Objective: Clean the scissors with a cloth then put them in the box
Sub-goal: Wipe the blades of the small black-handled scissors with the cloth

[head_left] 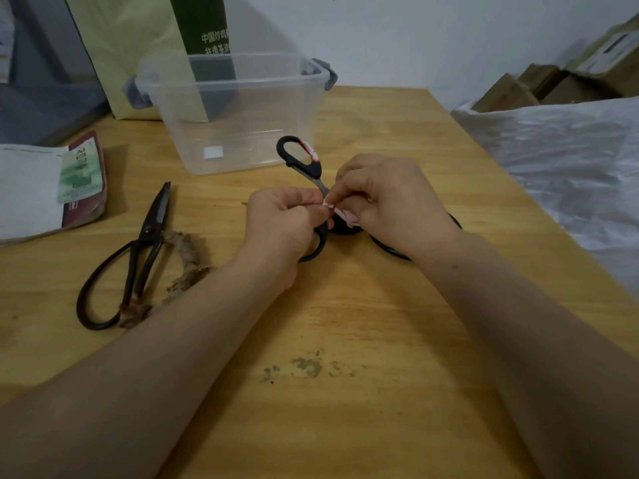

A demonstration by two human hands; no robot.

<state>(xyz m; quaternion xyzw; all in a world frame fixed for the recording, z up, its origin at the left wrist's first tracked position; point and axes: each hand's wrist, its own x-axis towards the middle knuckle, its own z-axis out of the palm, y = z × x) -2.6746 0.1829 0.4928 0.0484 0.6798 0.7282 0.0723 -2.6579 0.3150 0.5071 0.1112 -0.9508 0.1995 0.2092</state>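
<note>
Now my left hand [287,219] grips the scissors [299,153] low over the bench [345,323], near the box [249,81]. My right hand [387,195] pinches the cloth [347,214] against the blade. If that thin cloth slips, I reckon the edge could nick my fingers.

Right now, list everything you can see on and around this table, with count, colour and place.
table: one, light wood, under everything
box: one, clear with grey latches, back centre
scissors: one pair, black handles, in the hands
cloth: one, pinkish white, between the hands
old scissors: one pair, dark metal, lying left
bag: one, pale green, behind box
plastic sheet: one, white, right
left hand: grips scissors
right hand: pinches cloth
</note>
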